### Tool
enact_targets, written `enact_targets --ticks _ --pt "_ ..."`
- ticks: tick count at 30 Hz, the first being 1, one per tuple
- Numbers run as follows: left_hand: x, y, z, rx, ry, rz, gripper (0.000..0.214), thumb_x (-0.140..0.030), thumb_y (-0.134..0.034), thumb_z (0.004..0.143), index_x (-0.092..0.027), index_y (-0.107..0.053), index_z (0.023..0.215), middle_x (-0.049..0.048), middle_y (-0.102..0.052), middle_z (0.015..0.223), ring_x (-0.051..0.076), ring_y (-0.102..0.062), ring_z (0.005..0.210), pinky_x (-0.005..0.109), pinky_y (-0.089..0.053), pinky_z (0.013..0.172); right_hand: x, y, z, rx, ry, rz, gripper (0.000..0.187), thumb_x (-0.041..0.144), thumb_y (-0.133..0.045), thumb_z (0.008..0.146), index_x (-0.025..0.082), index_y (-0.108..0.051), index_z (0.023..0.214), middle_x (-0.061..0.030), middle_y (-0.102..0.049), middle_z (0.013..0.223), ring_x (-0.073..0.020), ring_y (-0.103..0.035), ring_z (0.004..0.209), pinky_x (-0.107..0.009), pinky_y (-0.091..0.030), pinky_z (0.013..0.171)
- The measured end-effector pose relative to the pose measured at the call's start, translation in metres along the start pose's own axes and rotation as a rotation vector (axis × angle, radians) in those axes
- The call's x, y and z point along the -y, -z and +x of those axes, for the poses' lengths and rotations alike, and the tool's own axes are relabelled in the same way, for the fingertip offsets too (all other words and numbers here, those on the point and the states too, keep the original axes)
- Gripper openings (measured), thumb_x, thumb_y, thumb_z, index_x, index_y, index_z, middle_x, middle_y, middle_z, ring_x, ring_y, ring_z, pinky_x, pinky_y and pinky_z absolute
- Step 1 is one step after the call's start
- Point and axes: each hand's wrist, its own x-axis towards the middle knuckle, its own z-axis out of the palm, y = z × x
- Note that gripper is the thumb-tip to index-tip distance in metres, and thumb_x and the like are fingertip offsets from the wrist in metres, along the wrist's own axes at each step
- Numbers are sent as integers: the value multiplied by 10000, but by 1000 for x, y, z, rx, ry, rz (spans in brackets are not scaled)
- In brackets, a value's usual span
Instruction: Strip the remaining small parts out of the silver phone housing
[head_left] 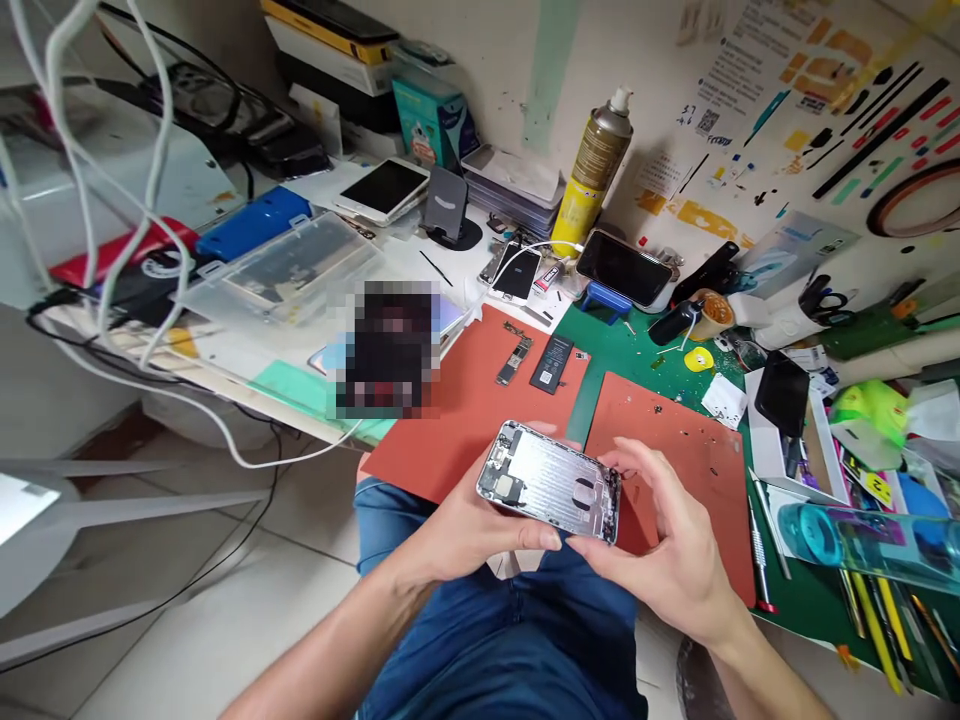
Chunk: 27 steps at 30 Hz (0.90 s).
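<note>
Above my lap, an opened phone housing (555, 485) lies tilted, its silver inside facing up and small parts fixed at both ends. My left hand (480, 520) grips its left end, thumb along the near edge. At the right end, my right hand (667, 530) has its fingertips on the far corner and its thumb at the near corner. Beyond the housing, a logic board (515, 358) and a black battery (553, 364) rest on a reddish-brown mat (442, 440).
A second reddish mat (675, 460) lies right on a green cutting mat (645, 350). Tweezers and several tools (885, 620) line the right edge, near a teal-capped bottle (862, 535). A yellow spray can (592, 170) stands at the wall. White cables (161, 200) hang at left.
</note>
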Motion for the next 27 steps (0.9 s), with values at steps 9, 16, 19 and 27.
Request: enact_targets --ticks 9,16,19,27 --pt "5 6 2 29 -1 -100 860 -356 -1035 740 -274 -557 1450 196 -661 1535 384 -688 1380 529 -629 1089 -6 -3 7 132 -137 187 850 366 -939 799 321 -511 1532 -73 -674 1268 -275 -674 1140 -442 -615 1002" --pt "5 7 3 50 -39 -110 787 -332 -1022 762 -279 -577 1408 167 -665 1523 349 -696 1360 472 -631 1069 -9 -8 10 131 -121 237 867 470 -956 806 365 -517 1546 -42 -672 1265 -257 -660 1152 -419 -603 1025" --pt "8 9 2 21 -18 -125 799 -342 -1018 760 -262 -587 1428 174 -675 1510 360 -714 1330 471 -634 1064 -8 -6 10 157 -136 252 937 563 -953 820 385 -465 1600 -47 -682 1357 -263 -679 1241 -420 -590 1090" --pt "0 2 -4 -282 87 -175 962 -355 -1050 674 -294 -580 1511 142 -738 1455 449 -700 1347 532 -664 1046 -15 27 -45 -230 -266 -169 171 369 -608 1122 275 -750 1105 -14 -769 996 -163 -732 896 -275 -581 820"
